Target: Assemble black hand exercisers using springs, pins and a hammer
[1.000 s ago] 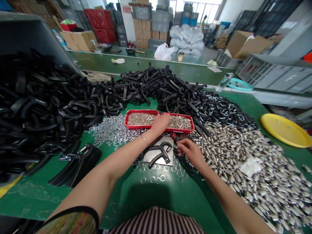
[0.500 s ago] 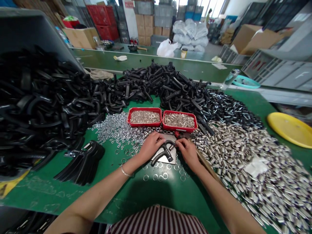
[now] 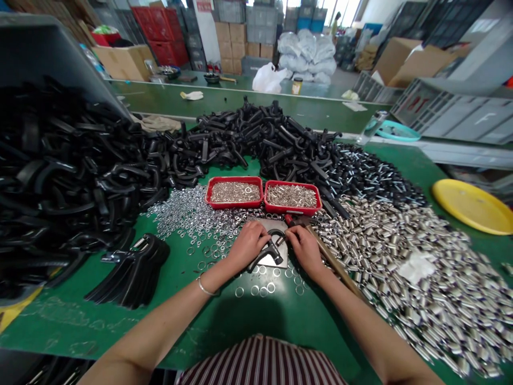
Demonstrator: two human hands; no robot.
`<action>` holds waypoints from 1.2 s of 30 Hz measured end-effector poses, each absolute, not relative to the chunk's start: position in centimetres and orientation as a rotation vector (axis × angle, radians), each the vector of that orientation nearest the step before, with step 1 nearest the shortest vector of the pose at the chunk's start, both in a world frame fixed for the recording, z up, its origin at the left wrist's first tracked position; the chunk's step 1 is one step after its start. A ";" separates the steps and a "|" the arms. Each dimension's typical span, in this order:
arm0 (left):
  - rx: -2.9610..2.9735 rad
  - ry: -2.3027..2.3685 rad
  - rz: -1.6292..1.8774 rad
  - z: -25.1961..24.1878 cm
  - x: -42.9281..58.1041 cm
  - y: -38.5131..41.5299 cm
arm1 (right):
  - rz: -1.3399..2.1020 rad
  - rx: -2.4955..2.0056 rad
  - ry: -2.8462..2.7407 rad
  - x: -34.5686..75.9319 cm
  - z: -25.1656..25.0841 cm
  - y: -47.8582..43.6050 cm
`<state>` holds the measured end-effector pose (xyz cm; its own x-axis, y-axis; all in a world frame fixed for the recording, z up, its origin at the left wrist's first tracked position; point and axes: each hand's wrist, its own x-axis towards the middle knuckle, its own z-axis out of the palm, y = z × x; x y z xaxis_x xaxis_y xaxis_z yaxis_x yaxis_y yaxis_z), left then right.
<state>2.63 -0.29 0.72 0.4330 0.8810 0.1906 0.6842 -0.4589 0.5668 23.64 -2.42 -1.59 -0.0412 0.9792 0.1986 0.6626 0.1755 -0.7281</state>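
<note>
A black curved part (image 3: 269, 250) lies over a small metal plate (image 3: 284, 258) in front of the red trays. My left hand (image 3: 250, 241) has its fingers closed on the upper left side of this part. At the part's right side, my right hand (image 3: 303, 245) is pinched beside a short metal cylinder (image 3: 280, 240); what its fingertips hold is too small to make out. A hammer with a wooden handle (image 3: 336, 264) lies beside my right hand, its head partly hidden.
Two red trays (image 3: 234, 204) of small metal pieces stand beyond my hands. Black parts (image 3: 280, 133) are heaped behind and left, metal cylinders (image 3: 401, 256) at right. Thin rings (image 3: 263, 291) lie in front; a stack of black parts (image 3: 138, 272) is left.
The view has shifted slightly. My right hand's fingers have come a little further over the right side of the black part; my left hand stays on it.
</note>
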 end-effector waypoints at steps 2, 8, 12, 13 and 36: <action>2.313 1.326 0.631 0.9 2.6 -0.4 | 0.547 -1.564 -1.811 23.6 -1.6 -2.4; 2.538 1.239 0.494 1.6 3.0 0.0 | 0.225 -1.558 -2.218 23.5 -1.0 -2.1; 2.674 1.157 0.384 1.7 3.1 0.3 | 0.318 -1.584 -2.102 23.5 -1.0 -2.1; 2.714 1.135 0.356 1.7 3.2 0.4 | 0.359 -1.583 -2.051 23.5 -1.1 -2.1; 2.480 1.089 0.593 0.2 2.0 -2.6 | -0.069 -1.538 -2.375 23.9 -0.3 -2.3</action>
<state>1.98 -2.58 0.22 0.6136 0.7559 0.2281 0.6016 -0.6347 0.4850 23.92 -2.34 -0.35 -0.3756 0.8827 0.2823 0.8976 0.4224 -0.1264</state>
